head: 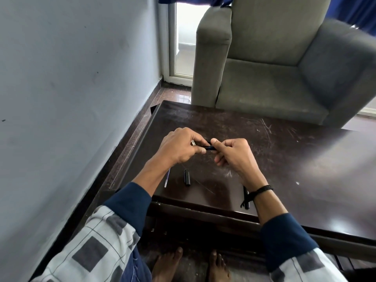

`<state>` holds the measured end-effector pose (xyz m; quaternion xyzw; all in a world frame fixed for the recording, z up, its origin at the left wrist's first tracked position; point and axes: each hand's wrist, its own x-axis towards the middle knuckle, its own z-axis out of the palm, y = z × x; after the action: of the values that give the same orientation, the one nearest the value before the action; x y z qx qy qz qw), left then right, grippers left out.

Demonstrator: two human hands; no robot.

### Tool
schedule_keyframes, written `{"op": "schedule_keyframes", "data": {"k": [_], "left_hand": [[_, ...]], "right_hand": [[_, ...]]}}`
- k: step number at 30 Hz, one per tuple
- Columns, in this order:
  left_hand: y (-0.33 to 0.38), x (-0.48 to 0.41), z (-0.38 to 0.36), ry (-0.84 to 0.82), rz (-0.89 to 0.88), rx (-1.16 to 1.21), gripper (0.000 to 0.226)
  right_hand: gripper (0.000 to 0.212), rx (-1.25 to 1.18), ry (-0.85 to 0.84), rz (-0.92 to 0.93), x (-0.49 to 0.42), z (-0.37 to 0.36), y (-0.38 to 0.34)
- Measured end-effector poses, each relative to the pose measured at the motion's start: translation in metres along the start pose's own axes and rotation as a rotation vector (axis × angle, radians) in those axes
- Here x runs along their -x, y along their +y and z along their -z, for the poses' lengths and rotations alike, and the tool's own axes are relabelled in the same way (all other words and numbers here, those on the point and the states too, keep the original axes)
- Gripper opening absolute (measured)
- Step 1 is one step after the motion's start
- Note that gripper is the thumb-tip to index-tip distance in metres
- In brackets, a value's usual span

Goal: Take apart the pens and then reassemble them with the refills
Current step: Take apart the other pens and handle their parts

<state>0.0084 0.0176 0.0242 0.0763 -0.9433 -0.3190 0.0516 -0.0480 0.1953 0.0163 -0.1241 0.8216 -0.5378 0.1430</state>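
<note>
Hands meet over the table (295, 159): the left hand (179, 148) and right hand (233, 154) each pinch one end of a dark pen (209, 147), fingers curled round it, just above the top. Nearer the person, a thin refill (167, 178) and a black barrel (186, 177) lie side by side on the table. Another black piece (246, 197) lies under the right wrist.

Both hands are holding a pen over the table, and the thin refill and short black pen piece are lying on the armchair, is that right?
No. The head view shows the refill and the pen piece lying on the table, not the armchair. Both the left hand and the right hand do hold a pen over it.
</note>
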Motion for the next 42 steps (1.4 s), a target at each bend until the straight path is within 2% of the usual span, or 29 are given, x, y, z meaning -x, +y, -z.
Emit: {"op": "schedule_keyframes", "data": {"k": [4,8,11,15,18,25,27,30,32,37,39,42], "left_hand": [[-0.0023,-0.0017,0.0038,-0.004,0.010,0.000,0.023],[-0.0068,-0.0032,0.0080,0.025,0.042,0.011,0.022],[-0.0075,-0.0034,0.0090,0.025,0.047,0.013,0.023],[-0.0060,-0.0032,0.0091,0.010,0.026,0.011,0.025],[-0.0062,-0.0029,0.0088,0.002,0.032,0.021,0.025],[-0.0059,-0.0024,0.0073,0.007,0.031,0.022,0.025],[-0.0056,-0.0024,0.0056,0.009,0.021,0.015,0.025],[-0.0047,-0.0025,0.0034,0.008,0.014,0.005,0.024],[-0.0054,-0.0025,0.0033,0.006,0.016,0.006,0.024],[-0.0062,-0.0028,0.0038,0.008,0.023,0.007,0.023],[-0.0059,-0.0026,0.0033,0.007,0.017,0.001,0.024],[-0.0060,-0.0026,0.0029,0.007,0.003,0.009,0.024]], "right_hand": [[0.044,0.009,-0.021,0.010,-0.0012,-0.0006,0.0006],[0.017,-0.071,-0.045,0.037,-0.0048,0.0027,0.0010],[0.011,-0.087,-0.049,0.053,-0.0052,0.0042,0.0026],[0.032,-0.035,-0.029,0.052,-0.0027,0.0021,0.0011],[0.040,0.012,-0.023,0.046,-0.0029,0.0034,0.0005],[0.010,-0.032,-0.015,0.102,-0.0047,0.0073,0.0033],[0.014,-0.004,0.001,0.087,-0.0060,0.0067,0.0055],[0.032,0.075,0.018,0.060,-0.0067,0.0052,0.0068],[0.035,0.080,0.032,0.059,-0.0055,0.0050,0.0049],[0.007,0.003,0.020,0.110,-0.0026,0.0072,0.0007],[0.013,0.030,0.025,0.095,-0.0029,0.0064,0.0020],[0.039,0.073,0.036,0.059,-0.0013,0.0042,0.0014]]}}
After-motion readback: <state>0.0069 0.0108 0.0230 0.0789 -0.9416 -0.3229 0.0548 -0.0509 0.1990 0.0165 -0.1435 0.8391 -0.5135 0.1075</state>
